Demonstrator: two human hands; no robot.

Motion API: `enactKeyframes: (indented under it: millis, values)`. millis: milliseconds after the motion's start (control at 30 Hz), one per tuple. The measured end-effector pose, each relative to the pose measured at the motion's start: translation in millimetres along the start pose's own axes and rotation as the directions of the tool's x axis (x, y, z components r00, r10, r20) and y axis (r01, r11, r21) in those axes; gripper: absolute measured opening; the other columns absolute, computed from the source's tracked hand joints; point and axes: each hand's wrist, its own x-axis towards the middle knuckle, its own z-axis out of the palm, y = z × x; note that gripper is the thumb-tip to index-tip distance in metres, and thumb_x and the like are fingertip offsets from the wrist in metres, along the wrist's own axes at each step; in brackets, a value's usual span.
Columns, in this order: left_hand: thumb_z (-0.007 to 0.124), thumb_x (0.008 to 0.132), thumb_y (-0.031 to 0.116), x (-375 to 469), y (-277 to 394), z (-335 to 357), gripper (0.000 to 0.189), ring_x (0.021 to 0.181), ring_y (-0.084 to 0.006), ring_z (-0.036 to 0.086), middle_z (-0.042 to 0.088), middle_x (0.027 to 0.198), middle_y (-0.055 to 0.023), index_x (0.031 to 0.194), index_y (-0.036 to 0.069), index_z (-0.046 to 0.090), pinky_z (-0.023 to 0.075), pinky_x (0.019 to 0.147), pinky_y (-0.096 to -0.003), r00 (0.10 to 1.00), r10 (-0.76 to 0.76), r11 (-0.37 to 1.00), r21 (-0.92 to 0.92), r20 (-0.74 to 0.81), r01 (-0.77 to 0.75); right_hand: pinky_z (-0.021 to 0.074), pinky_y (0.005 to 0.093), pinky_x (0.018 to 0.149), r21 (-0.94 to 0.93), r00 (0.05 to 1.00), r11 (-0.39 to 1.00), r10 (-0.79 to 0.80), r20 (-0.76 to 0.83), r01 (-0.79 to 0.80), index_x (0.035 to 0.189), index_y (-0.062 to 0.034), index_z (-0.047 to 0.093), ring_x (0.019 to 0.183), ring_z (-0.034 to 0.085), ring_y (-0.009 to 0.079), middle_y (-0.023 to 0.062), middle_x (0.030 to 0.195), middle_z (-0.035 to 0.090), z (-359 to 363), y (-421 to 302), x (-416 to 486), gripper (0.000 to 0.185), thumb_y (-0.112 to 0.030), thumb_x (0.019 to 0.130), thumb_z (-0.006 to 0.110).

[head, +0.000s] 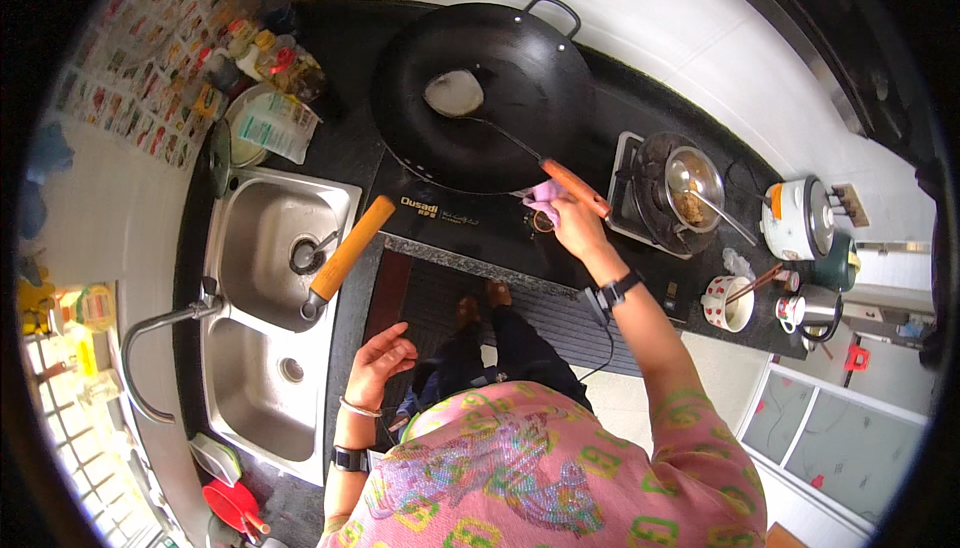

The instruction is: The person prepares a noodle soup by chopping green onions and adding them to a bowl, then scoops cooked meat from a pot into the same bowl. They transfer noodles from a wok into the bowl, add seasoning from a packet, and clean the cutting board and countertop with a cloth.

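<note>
A large black wok (517, 128) stands over the cooktop, its looped metal handle at the back and its wooden handle (352, 248) reaching over the sink's edge. A spatula (454, 93) lies in it, its blade on the inner wall and its wooden grip (576, 188) resting over the near rim. My right hand (574, 222) holds a pink cloth (546, 199) beside the near rim, under the spatula's grip; its fingers are partly hidden. My left hand (385, 360) is held in the air in front of the counter, right of the sink, its fingers apart and nothing in them.
A double steel sink (341, 338) with a faucet (150, 323) is on the left. Bottles (289, 68) stand behind it. On the right burner sits a bowl (694, 188) with food and a spoon. Farther right are a rice cooker (796, 218) and a cup (726, 304) with chopsticks.
</note>
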Motion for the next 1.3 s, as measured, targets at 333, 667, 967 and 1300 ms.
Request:
enactKeyframes:
  millis: [333, 667, 967, 1300]
  values:
    - [0.059, 0.089, 0.012, -3.4, -6.9, -7.3, 0.044, 0.09, -0.0165, 0.062, 0.064, 0.096, -0.0067, 0.13, -0.002, 0.048, 0.0514, 0.08, -0.0286, 1.0, 0.013, 0.997, -0.081, -0.007, -0.014, 0.048, 0.0438, 0.078, -0.085, 0.997, 0.993, 0.077, -0.026, -0.079, 0.091, 0.0133, 0.056, 0.082, 0.056, 0.0414, 0.0258, 0.091, 0.053, 38.9, -97.3, -56.4, 0.022, 0.007, 0.07, 0.054]
    - [0.058, 0.09, 0.011, -53.1, -28.4, -33.8, 0.044, 0.091, -0.0173, 0.062, 0.064, 0.096, -0.0074, 0.13, -0.002, 0.048, 0.0526, 0.081, -0.0305, 0.972, 0.037, 0.984, -0.162, -0.23, -0.076, 0.0413, 0.0493, 0.086, 0.036, 0.906, 0.91, -0.408, -0.113, 0.414, 0.107, 0.0036, 0.053, 0.101, 0.051, 0.0381, 0.0212, 0.109, 0.048, 148.9, -175.4, 73.6, 0.037, -0.003, 0.072, 0.063]
    - [0.056, 0.088, 0.005, -84.6, -56.9, -25.4, 0.041, 0.084, -0.0178, 0.064, 0.065, 0.092, -0.0092, 0.127, -0.003, 0.05, 0.0552, 0.073, -0.0315, 0.916, -0.001, 0.961, -0.254, -0.401, -0.11, 0.0482, 0.0331, 0.065, 0.33, 0.839, 0.819, -0.3, -0.454, 0.47, 0.105, -0.0057, 0.054, 0.081, 0.058, 0.0223, 0.011, 0.085, 0.058, 188.1, -210.6, 108.7, 0.023, -0.015, 0.085, 0.056]
    - [0.06, 0.089, 0.01, -23.5, -24.1, 1.4, 0.041, 0.084, -0.0158, 0.064, 0.064, 0.092, -0.007, 0.127, -0.001, 0.051, 0.0547, 0.072, -0.0281, 0.996, 0.056, 0.998, -0.02, -0.072, -0.058, 0.0544, 0.0396, 0.079, -0.068, 0.928, 0.962, -0.273, -0.254, 0.264, 0.11, -0.0112, 0.056, 0.106, 0.052, 0.0339, 0.0131, 0.109, 0.046, 92.3, -107.9, -45.3, 0.032, -0.009, 0.078, 0.058]
